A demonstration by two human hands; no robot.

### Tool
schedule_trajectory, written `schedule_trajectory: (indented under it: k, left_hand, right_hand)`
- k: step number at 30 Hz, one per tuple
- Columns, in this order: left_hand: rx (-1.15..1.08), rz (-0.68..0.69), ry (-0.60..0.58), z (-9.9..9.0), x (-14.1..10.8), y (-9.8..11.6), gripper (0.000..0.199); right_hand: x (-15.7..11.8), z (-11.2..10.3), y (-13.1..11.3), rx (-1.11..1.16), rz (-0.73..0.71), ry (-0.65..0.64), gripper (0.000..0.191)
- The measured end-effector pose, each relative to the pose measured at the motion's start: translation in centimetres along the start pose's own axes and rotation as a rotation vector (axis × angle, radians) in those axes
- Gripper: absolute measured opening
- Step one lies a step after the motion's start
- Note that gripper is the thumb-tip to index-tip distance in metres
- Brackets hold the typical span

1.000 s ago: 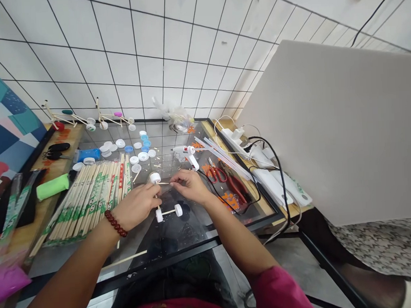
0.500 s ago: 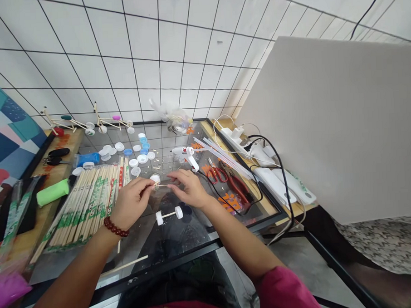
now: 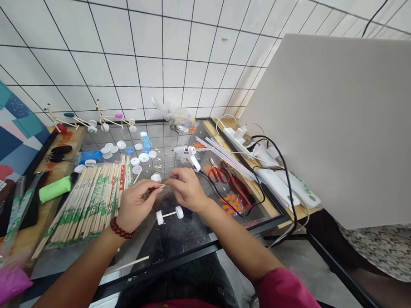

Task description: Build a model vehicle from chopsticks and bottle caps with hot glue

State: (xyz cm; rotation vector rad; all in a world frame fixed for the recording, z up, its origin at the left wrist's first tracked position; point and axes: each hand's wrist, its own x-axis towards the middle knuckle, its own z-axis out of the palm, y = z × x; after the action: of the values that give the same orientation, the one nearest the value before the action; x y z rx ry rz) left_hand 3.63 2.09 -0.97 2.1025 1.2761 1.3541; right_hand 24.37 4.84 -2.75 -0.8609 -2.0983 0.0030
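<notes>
My left hand (image 3: 139, 200), with a dark red bead bracelet (image 3: 121, 229) on its wrist, pinches a short piece of wooden stick (image 3: 163, 186). The fingertips of my right hand (image 3: 186, 187) are closed at the stick's other end, so most of it is hidden. Just beyond the fingers sits a white bottle cap (image 3: 156, 177). Nearer to me, a thin stick with a white cap at each end, like a wheel axle (image 3: 169, 214), lies on the glass tabletop (image 3: 182, 241). A wooden stick also shows behind my left hand, its lower part covered.
Packed chopsticks (image 3: 88, 204) lie at left, with a green roll (image 3: 55, 189) beside them. White and blue caps (image 3: 144, 157) are scattered behind. A glue gun (image 3: 191, 157), glue sticks (image 3: 226, 157), scissors (image 3: 218, 174), pliers (image 3: 241, 188) and power strips (image 3: 237, 141) are at right.
My hands have come closer together, the right fingers closing in on the stick. The pinkish strand seen between them earlier no longer shows. The view has shifted slightly.
</notes>
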Motion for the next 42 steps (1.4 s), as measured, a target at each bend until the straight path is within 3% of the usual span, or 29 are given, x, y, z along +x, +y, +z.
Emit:
schedule_trajectory:
  k: [5,9,12,15,19,21,25,30,42]
  left_hand:
    - [0.093,-0.154,0.141,-1.2,0.9,-1.2,0.016]
    - [0.062,-0.366,0.126,-1.6,1.7,-2.4,0.025]
    - [0.059,-0.459,0.044,-2.2,2.5,-2.3,0.032]
    - [0.133,-0.479,-0.082,-4.0,4.0,-1.2,0.032]
    - [0.236,-0.489,0.021,-7.0,6.2,0.3,0.036]
    - [0.295,-0.478,-0.031,-7.4,6.6,0.4,0.034]
    - [0.336,-0.485,-0.167,-5.3,5.5,-0.8,0.031]
    - [0.386,-0.43,-0.254,-2.1,4.0,-1.9,0.053]
    - [0.359,-0.35,-0.322,-0.4,3.8,-2.9,0.051]
  right_hand:
    - [0.5,-1.2,0.5,0.173,0.309,0.201,0.013]
    - [0.6,-0.9,0.9,0.359,0.5,0.236,0.01]
    - [0.6,-0.3,0.9,0.484,0.565,0.203,0.011]
    - [0.6,0.0,0.8,0.559,0.631,0.177,0.012]
    - [0.6,-0.3,0.7,0.65,0.679,0.226,0.015]
    - [0.6,-0.5,0.7,0.697,0.666,0.25,0.017]
    - [0.6,-0.9,0.6,0.718,0.639,0.23,0.02]
    - [0.5,-1.1,0.5,0.689,0.628,0.179,0.028]
    - [0.5,-0.8,1.0,0.681,0.676,0.174,0.027]
